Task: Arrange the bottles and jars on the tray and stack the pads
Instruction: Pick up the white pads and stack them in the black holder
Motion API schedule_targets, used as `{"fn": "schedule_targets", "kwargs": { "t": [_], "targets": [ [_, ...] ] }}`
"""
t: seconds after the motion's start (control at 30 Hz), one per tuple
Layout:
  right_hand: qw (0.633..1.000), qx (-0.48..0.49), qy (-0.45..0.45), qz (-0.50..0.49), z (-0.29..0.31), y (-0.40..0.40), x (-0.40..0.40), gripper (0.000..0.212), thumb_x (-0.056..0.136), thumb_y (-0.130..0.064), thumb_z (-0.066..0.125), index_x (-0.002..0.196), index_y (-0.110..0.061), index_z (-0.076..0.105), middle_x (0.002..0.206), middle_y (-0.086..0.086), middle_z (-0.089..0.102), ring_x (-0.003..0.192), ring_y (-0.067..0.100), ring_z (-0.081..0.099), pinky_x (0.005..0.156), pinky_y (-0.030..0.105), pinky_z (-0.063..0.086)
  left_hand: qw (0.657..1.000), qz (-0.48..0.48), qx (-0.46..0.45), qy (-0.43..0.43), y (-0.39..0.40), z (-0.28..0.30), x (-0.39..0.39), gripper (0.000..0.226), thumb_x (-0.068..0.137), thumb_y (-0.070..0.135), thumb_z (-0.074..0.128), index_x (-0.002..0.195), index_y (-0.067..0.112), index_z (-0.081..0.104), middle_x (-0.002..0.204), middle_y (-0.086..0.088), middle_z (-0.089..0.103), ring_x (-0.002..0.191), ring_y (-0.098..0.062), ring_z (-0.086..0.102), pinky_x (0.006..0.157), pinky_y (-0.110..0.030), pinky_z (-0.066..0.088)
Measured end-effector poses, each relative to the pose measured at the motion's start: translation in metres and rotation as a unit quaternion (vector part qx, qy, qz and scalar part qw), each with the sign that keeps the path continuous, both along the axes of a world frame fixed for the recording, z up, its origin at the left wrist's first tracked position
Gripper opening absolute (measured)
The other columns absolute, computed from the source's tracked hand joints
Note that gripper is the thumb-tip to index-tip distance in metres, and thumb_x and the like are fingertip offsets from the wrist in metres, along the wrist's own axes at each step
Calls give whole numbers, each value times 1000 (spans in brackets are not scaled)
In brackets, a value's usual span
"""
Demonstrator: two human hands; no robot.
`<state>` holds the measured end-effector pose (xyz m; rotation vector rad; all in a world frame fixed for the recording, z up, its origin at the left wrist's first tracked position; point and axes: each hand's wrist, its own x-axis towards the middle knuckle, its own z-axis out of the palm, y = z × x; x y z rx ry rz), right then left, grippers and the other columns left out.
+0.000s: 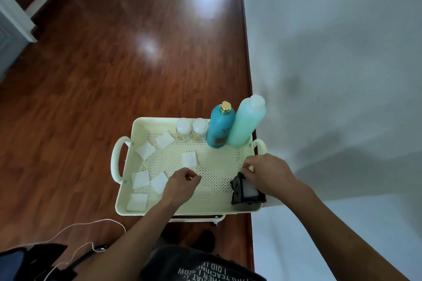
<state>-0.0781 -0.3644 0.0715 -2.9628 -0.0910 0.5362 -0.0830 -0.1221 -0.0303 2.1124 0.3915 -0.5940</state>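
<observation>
A cream perforated tray (219, 175) holds several white square pads, among them one near the middle (189, 159) and one at the front left (138, 202). Along its back rim stand two small clear jars (183, 130) (199, 131), a teal bottle with a gold cap (221, 128) and a pale green bottle (246, 122). At the front right a black ornate holder (237, 191) contains a stack of white pads (249, 191). My left hand (181, 184) hovers over the tray's middle with fingers curled, holding nothing visible. My right hand (267, 173) rests at the holder, fingertips pinched at its top.
The tray tops a wheeled cart with loop handles (117, 159) on both sides. A white wall (331, 75) runs close along the right. Red-brown wood floor (114, 75) lies to the left and behind. A thin white cable (75, 226) trails on the floor near my left side.
</observation>
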Motion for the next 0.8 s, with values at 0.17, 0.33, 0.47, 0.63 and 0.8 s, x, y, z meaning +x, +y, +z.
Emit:
{"fn": "schedule_targets", "kwargs": {
  "t": [0.17,0.33,0.47,0.63,0.8],
  "targets": [
    [995,83,46,36,-8,48,19,25,95,-50,54,100,-31,69,101,-11,71,89,12,63,78,35,55,986,-68,151,-18,52,-15,1,16,91,42,64,95,26,67,93,6,69,87,-20,65,76,-34,55],
    [980,144,139,9,-42,88,37,27,94,-46,60,102,-23,71,104,-6,71,91,15,65,82,37,56,970,-78,231,-26,93,-29,13,20,92,41,64,102,24,68,105,1,73,97,-21,66,87,-38,52],
    [964,193,167,-80,-81,111,49,30,94,-41,63,108,-16,70,106,0,71,95,18,66,87,39,56,965,-84,246,-22,100,-36,26,29,93,41,63,114,20,65,116,-2,70,105,-26,66,89,-40,50],
    [947,209,150,-192,-125,126,57,31,93,-40,64,110,-14,65,110,4,70,100,22,65,87,36,52,958,-125,258,1,103,-44,34,20,95,32,57,105,15,60,110,-5,68,99,-28,66,83,-41,54],
    [937,196,135,-255,-151,133,64,32,95,-38,63,106,-9,66,109,11,73,101,29,67,82,33,49,949,-170,265,1,106,-48,39,19,99,27,53,110,12,59,111,-6,66,99,-28,66,84,-44,56]
  ]
}}
